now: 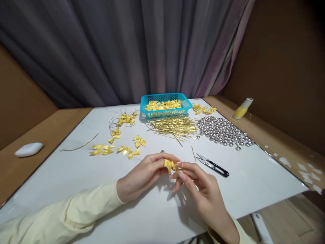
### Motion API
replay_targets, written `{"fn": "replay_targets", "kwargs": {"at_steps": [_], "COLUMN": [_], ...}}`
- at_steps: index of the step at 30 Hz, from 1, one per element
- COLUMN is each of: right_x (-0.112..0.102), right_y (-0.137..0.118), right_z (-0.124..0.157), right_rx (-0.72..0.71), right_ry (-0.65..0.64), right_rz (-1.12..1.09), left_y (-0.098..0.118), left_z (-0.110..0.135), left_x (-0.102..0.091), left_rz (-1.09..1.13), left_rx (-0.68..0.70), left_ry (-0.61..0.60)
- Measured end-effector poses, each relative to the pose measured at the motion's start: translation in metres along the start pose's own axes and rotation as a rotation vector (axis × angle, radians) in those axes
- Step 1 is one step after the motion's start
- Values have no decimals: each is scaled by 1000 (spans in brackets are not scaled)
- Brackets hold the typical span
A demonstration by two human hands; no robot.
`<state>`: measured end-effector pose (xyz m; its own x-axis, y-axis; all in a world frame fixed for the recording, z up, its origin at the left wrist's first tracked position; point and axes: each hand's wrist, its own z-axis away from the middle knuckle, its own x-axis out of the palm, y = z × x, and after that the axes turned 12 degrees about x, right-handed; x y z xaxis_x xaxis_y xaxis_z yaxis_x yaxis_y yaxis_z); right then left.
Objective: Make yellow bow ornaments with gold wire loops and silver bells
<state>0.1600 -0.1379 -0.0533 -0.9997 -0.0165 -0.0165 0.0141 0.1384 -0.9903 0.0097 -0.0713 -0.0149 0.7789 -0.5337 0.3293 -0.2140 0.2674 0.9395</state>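
Observation:
A small yellow ribbon bow (168, 164) is pinched between the thumb and fingers of my left hand (149, 171), above the front middle of the table. My right hand (200, 183) closes its fingertips on the bow's right side, where a thin gold strand shows between them. What lies behind the fingertips is partly hidden. Just beyond my left hand is one silver bead (163, 151). Black-handled thread snips (214, 166) lie right of my right hand, beside a single gold twist tie (194, 155).
A blue basket (166, 115) of yellow bows stands at the back. In front lies a heap of gold ties (175, 127), with silver beads (223, 130) to its right. Loose bows (102, 149) lie left, near a bent strand (80, 146). A white mouse-shaped object (29, 149) sits far left.

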Motion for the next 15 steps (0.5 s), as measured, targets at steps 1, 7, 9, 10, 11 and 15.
{"fn": "replay_targets", "kwargs": {"at_steps": [1, 7, 9, 10, 11, 15], "right_x": [0, 0, 0, -1, -1, -1], "right_y": [0, 1, 2, 2, 2, 2], "right_z": [0, -2, -2, -2, -1, -1], "right_rx": [0, 10, 1, -7, -16, -43], "right_ry": [5, 55, 60, 62, 65, 112], "right_rz": [8, 19, 28, 35, 41, 24], "left_y": [1, 9, 12, 13, 15, 18], "left_z": [0, 1, 2, 3, 3, 4], "left_x": [0, 5, 7, 7, 7, 7], "left_rz": [0, -26, -103, -149, -191, -333], "left_rx": [3, 111, 105, 100, 98, 153], "left_ry": [-6, -105, -133, -136, -131, -49]}}
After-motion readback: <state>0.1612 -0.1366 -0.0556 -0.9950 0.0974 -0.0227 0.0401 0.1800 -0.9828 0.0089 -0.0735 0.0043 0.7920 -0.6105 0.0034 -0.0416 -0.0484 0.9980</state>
